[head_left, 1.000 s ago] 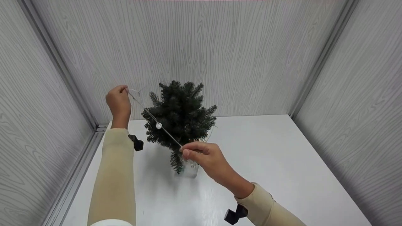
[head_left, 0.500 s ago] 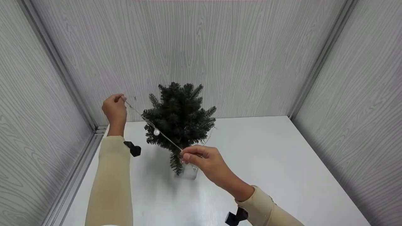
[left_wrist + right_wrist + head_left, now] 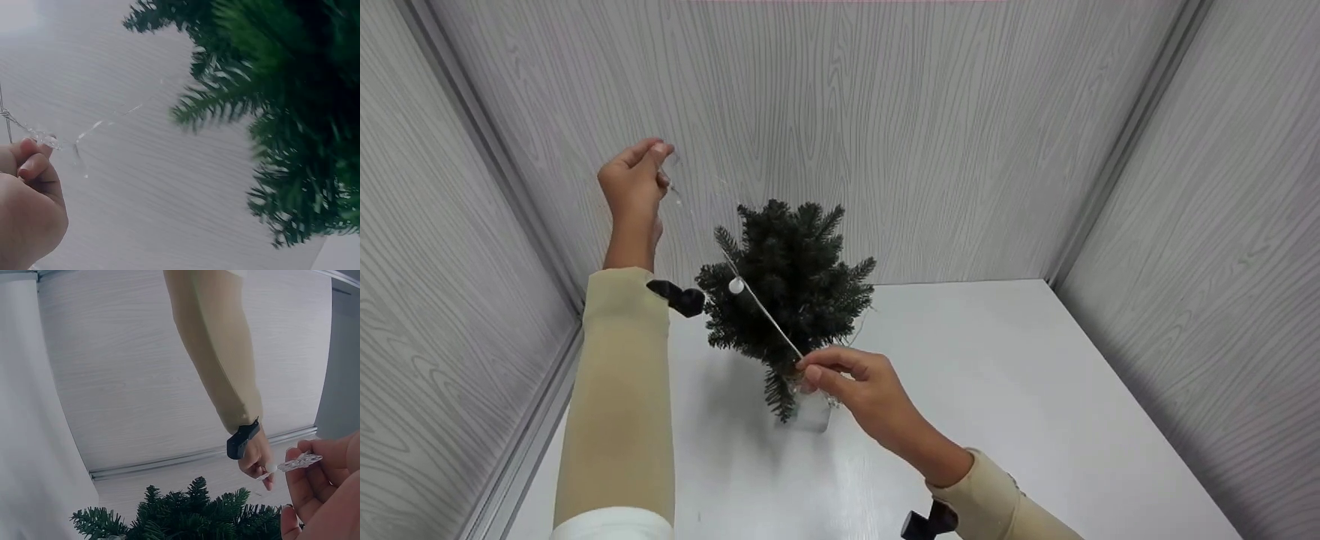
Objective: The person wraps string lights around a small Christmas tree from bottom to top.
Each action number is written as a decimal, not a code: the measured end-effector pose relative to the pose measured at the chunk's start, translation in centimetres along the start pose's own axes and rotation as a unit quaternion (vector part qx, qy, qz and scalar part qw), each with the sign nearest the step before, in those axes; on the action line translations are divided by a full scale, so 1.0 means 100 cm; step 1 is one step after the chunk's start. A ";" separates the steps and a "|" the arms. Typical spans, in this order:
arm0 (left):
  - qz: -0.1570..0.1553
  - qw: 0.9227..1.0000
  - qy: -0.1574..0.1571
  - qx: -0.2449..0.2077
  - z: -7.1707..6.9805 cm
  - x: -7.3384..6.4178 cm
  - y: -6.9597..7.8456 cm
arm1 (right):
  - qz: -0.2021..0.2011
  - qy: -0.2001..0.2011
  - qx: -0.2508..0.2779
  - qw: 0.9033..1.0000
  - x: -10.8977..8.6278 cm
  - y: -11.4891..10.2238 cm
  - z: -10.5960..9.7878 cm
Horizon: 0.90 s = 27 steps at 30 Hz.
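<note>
A small artificial Christmas tree (image 3: 791, 285) stands mid-table on a pale, see-through-looking base (image 3: 811, 415). My left hand (image 3: 631, 187), raised high to its left against the back wall, holds a string of fairy lights between thumb and fingers. Thin twisted wire and clear pieces trail from that hand (image 3: 34, 208) in the left wrist view, leading towards the branches. In front of the tree's lower part, my right hand (image 3: 859, 394) pinches the same string, which slants across the greenery with a white ball (image 3: 736, 286) on it. The right wrist view shows a clear faceted piece (image 3: 301, 462) at those fingers.
The white table (image 3: 997, 390) is bounded by grey wood-grain panels (image 3: 930, 135) at the back and both sides. Metal rails (image 3: 532, 232) run along the corners. A loose strand of thin wire (image 3: 861, 322) hangs at the tree's right side.
My left hand dipped slightly, then rose well up the back wall, steepening the string's slant. My right hand stays almost in place, still pinching the string.
</note>
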<state>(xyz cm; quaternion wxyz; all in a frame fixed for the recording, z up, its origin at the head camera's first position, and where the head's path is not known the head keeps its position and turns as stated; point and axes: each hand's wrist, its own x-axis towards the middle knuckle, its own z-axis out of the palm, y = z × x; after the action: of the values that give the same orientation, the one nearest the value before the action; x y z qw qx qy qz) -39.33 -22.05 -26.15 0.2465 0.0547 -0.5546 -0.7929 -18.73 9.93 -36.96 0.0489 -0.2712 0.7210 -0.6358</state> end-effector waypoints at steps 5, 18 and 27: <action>0.044 0.992 0.007 0.120 -0.006 0.003 -0.006 | -0.004 0.000 -0.002 1.000 0.000 0.001 -0.001; 0.098 0.939 0.022 0.328 -0.062 -0.015 -0.062 | 0.008 0.001 -0.013 1.000 -0.003 0.006 -0.005; 0.078 0.953 0.034 0.292 -0.082 -0.043 -0.090 | 0.010 0.021 -0.022 0.999 -0.015 0.004 -0.017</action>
<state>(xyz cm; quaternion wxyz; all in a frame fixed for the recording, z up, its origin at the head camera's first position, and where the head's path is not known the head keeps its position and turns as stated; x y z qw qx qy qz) -35.57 -24.69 -38.22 0.2996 0.1077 -0.7558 -0.5722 -18.33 12.12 -37.45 0.0340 -0.2515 0.7383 -0.6249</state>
